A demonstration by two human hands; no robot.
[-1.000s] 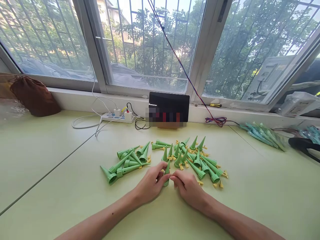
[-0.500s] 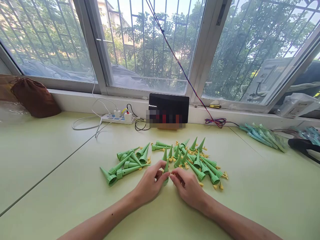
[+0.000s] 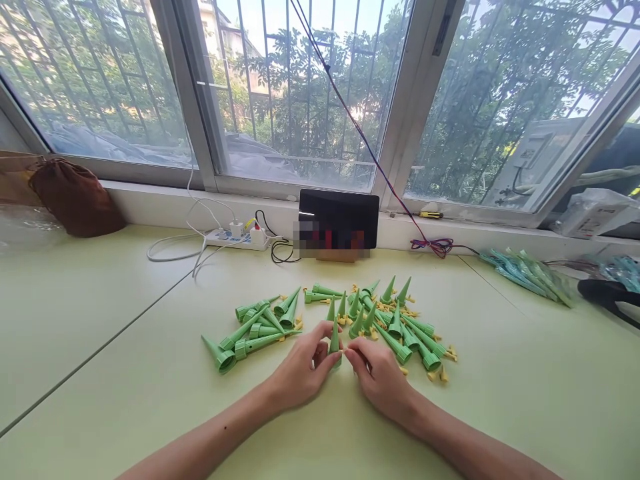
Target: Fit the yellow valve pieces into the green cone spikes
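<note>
My left hand is closed around a green plastic watering spike, which stands with its point up. Close beside it, my right hand pinches a small yellow plastic piece, mostly hidden by the fingertips, against the spike's side. Several green spikes lie on their sides in a pile beyond my left hand. Past my right hand more spikes lie heaped, and others stand upright with yellow pieces at their sides. Loose yellow pieces are scattered around that heap.
All this lies on a pale green table. At the back are a black screen on a stand, a white power strip with cables, and bundled wire. A brown drawstring bag sits left; plastic packets lie right.
My right fingertips have drawn slightly back from the spike, and a bit of yellow shows between them and it. The left hand keeps its hold. The whole view has shifted very slightly.
</note>
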